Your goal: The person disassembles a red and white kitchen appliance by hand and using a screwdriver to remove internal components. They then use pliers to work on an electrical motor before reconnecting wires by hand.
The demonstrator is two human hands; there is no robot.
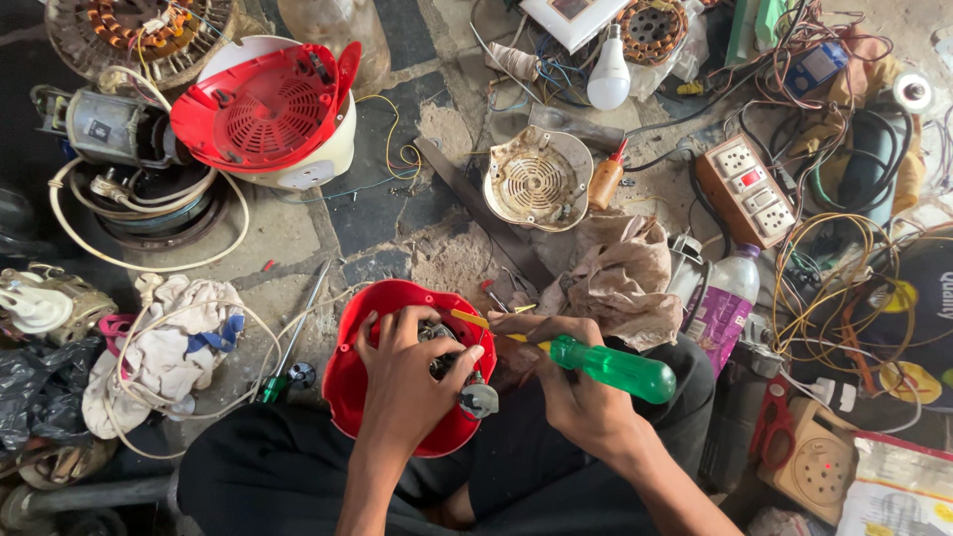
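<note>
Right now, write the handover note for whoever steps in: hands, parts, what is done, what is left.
Left hand: steadies the motor assembly inside the red housing, which rests on the lap.
Right hand: grips the green-handled screwdriver, tip at the motor.
Done: housing is open, motor exposed.
Left: motor is not yet out; it sits in the housing.
A second, open red and white casing lies on the floor ahead.
</note>
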